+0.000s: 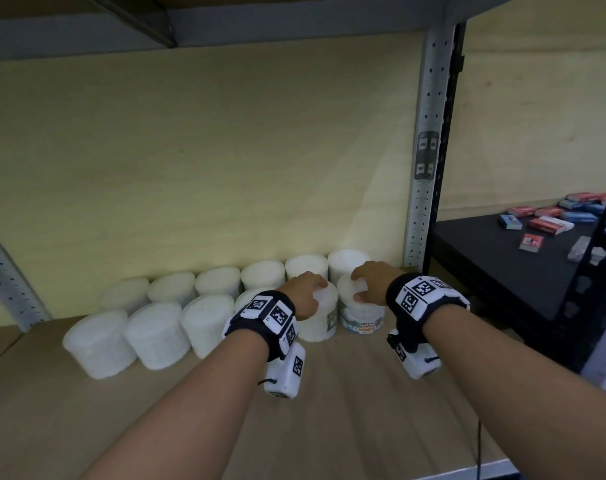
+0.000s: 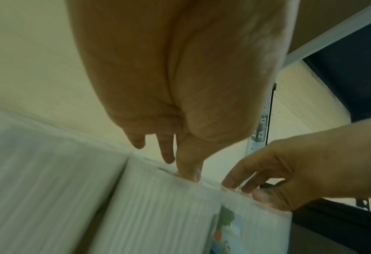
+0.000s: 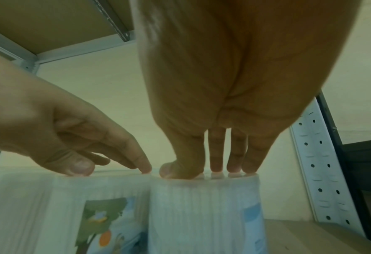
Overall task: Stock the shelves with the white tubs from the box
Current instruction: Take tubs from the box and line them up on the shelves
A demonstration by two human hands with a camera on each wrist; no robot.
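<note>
Two rows of white tubs [image 1: 156,334] stand at the back of the wooden shelf [image 1: 346,417]. My left hand [image 1: 317,292] grips one tub [image 1: 320,325] from above by its lid, thumb at the near rim. Beside it, my right hand [image 1: 358,288] grips a labelled tub [image 1: 362,323] at the right end of the front row. Both tubs stand upright on the shelf and touch each other. The right wrist view shows my right hand [image 3: 210,169] on its tub [image 3: 202,214] with thumb and fingertips at the lid's edge. The left wrist view shows my left hand [image 2: 189,170] on its tub [image 2: 158,214].
A grey perforated upright [image 1: 427,174] stands just right of the tubs. Beyond it a black shelf [image 1: 495,265] carries several small red and blue boxes [image 1: 550,223]. Another shelf board [image 1: 225,26] runs overhead. Bare wood lies in front of the tub rows.
</note>
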